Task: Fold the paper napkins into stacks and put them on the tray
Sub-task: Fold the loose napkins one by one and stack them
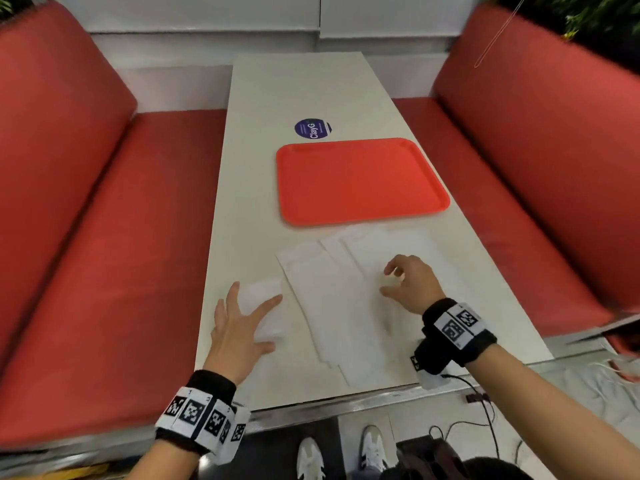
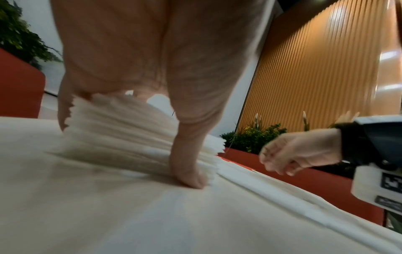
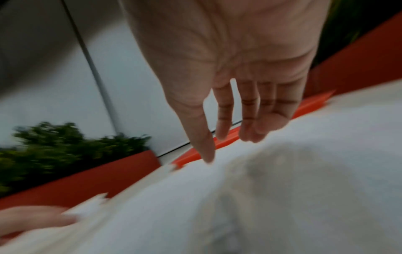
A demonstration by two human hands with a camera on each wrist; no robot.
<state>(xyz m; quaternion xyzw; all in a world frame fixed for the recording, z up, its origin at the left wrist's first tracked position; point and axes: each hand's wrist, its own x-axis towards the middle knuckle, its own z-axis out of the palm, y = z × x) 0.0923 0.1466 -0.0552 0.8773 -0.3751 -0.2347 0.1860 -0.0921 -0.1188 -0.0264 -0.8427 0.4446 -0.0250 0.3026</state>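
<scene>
Fingers (image 1: pixel 232 299) of the left hand (image 1: pixel 235 332) are spread wide over a folded napkin stack (image 1: pixel 261 299) at the table's seven o'clock corner. Only the left wrist view shows how: the thumb (image 2: pixel 189 154) presses down along the stack's near side and the outer fingers reach past its far, zigzag-edged side, so the stack (image 2: pixel 121 130) sits inside the span of the hand. Whether the hand truly grips it or merely rests on it is hard to tell through the blur.

From the head camera the right hand (image 1: pixel 412 284) hovers at about five o'clock with its fingers loosely curled and holding nothing. The right wrist view shows them hanging close above the unfolded napkins (image 1: pixel 346 296), the thumb tip (image 3: pixel 206 154) seemingly at the paper. These white sheets lie overlapping and fanned across the table's near half, just to the right of the stack.

At the centre, slightly toward two o'clock, lies the red tray (image 1: pixel 362 180), its near rim just beyond the sheets' far edges; in the right wrist view it is only a thin red edge (image 3: pixel 230 139) behind the fingertips. A round dark blue sticker (image 1: pixel 312 128) sits at twelve o'clock from the tray on the white table (image 1: pixel 298 81). Red bench seats (image 1: pixel 104 237) flank the table at nine and three o'clock. Green plants (image 2: pixel 252 139) and an orange slatted wall (image 2: pixel 315 68) appear only in the wrist views.
</scene>
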